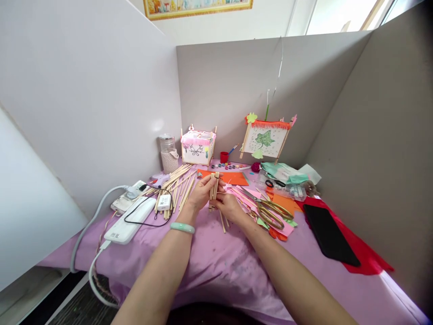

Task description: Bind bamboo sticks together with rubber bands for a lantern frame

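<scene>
In the middle of the frame, the left hand [201, 193], on the arm with the pale green bangle [182, 227], and the right hand [230, 206] meet around a small upright bundle of pale wooden sticks [213, 193]. The fingers of the left hand are closed on its upper part, and those of the right grip it lower down. Dark marks or ties show near its top; which of the two cannot be told. As far as can be judged, work on this bundle is at an early stage: the sticks stand close together, with no open frame and no paper on them. Many loose pale wooden sticks [175, 189] lie left of centre, apparently unused, and two short pale sticks [223, 222] lie just below the hands on the purple cloth-covered worktop [216, 257]. Two pieces look largely finished: a white paper box with pink fringe and a stick frame [196, 152] at upper centre, and a white panelled piece with red fringe and a green leaf [265, 141] at upper right. Cut pink paper strips [248, 201] and large gold-handled scissors [268, 212] lie right of centre, with neither hand on the scissors.
</scene>
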Demonstrator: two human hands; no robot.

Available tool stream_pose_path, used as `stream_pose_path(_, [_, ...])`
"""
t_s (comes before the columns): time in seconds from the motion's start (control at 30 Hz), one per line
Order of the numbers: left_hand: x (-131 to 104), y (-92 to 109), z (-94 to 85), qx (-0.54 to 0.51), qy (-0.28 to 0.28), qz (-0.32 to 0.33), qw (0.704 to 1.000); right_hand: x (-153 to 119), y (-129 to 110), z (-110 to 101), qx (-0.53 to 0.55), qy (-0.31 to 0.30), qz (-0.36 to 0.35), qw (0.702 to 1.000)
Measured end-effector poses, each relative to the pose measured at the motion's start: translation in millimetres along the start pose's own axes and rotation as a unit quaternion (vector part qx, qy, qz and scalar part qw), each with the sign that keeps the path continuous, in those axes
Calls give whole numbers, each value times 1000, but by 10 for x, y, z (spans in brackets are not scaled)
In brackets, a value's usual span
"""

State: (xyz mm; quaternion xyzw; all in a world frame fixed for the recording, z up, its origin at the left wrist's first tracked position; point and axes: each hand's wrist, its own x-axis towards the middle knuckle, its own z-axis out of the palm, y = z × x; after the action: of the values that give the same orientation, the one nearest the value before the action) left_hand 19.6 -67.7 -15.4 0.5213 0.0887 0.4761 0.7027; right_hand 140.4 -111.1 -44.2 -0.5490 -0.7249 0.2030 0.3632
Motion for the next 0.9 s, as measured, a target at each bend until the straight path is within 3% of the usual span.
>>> stream_pose_path(0.43, [-19, 37, -69, 12, 55, -26, 998, -30, 60, 30, -1, -9, 4, 1000])
stream_pose_path(0.9, [-38, -7, -65, 26, 37, -28, 999, -4, 65, 56, 39, -8, 20, 999])
